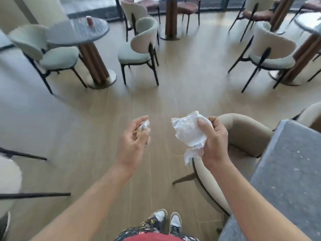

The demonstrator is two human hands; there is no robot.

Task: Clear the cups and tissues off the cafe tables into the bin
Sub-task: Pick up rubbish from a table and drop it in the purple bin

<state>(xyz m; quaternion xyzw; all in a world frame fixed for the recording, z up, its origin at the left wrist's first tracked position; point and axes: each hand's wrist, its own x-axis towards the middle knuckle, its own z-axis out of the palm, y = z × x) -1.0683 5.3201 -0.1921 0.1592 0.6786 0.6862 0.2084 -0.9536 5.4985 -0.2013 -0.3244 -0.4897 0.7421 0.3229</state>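
Note:
My right hand (214,140) grips a crumpled white tissue bundle (188,131) at chest height, over the wooden floor. My left hand (134,140) is blurred; its curled fingers hold a small pale scrap (145,125), too blurred to identify. A red cup (89,20) stands on the round grey table (69,36) at the far left. No bin is in view.
A grey table (286,171) is close on my right, with a beige chair (243,136) tucked beside it. Pale chairs (140,49) and another round table (309,23) stand further ahead. Open wooden floor (104,119) lies in front of me.

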